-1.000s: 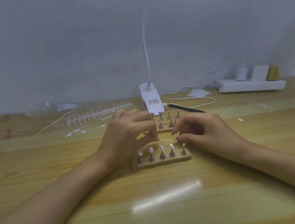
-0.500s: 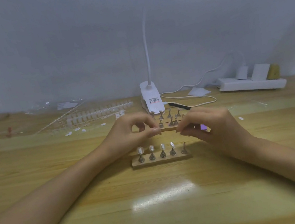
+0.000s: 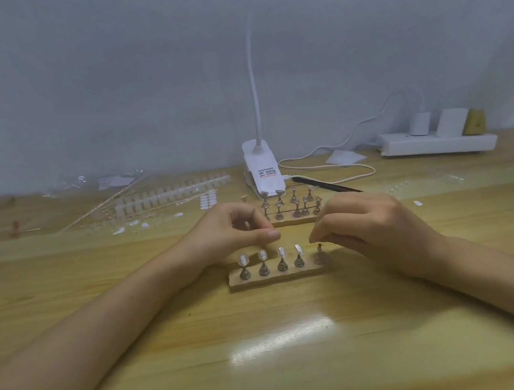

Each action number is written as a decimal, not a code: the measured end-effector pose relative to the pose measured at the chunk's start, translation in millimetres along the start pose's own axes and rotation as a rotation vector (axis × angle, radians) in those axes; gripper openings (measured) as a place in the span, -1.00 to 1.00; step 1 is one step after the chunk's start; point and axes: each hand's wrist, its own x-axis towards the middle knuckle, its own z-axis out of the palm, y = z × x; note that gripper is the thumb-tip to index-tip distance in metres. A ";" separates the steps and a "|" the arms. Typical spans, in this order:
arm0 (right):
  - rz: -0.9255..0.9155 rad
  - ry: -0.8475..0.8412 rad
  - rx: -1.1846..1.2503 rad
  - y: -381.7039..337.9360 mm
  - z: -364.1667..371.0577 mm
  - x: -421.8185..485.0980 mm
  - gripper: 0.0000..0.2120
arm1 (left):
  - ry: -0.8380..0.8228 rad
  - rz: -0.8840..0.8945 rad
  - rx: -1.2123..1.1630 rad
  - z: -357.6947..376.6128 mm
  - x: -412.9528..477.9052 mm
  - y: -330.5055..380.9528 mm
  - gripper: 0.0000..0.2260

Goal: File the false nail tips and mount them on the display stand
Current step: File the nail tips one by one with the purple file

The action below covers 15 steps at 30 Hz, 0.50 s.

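From my head camera, the near display stand (image 3: 279, 273) lies crosswise on the bench (image 3: 276, 361) right in front of me, square to my view so that all five pegs can be reached. Four clear nail tips (image 3: 280, 252) are already on its pegs. The bare peg (image 3: 319, 247) at the right end has none, so I judge that one is next.

My left hand (image 3: 231, 233) hovers just behind the stand's left half. Its fingers are curled and the thumb is pressed against the forefinger in a pinch. My right hand (image 3: 366, 227) is curled too, with its fingertips (image 3: 315, 237) bunched just beside the bare peg. If a tip is held in either pinch, it is too small and clear to make out, so I cannot tell.

A second stand (image 3: 293, 217) sits just behind, all its pegs bare. It is probably waiting its turn. The strip of unused tips (image 3: 173, 193) lies well off to the back left. A black tool (image 3: 325, 185) rests by the lamp base (image 3: 264, 173), within my right hand's reach.
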 end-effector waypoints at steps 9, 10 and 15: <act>0.074 0.016 0.067 2.8 2.8 -2.0 -0.88 | -0.077 -0.056 0.005 -0.7 -0.8 1.0 -0.90; 0.160 0.022 0.154 4.3 4.5 -2.7 -0.93 | -0.040 -0.031 -0.018 -0.1 -1.4 0.3 -0.91; 0.443 -0.062 0.334 13.9 7.8 -6.2 -0.88 | 0.149 0.074 -0.028 2.4 -2.9 -4.9 -0.90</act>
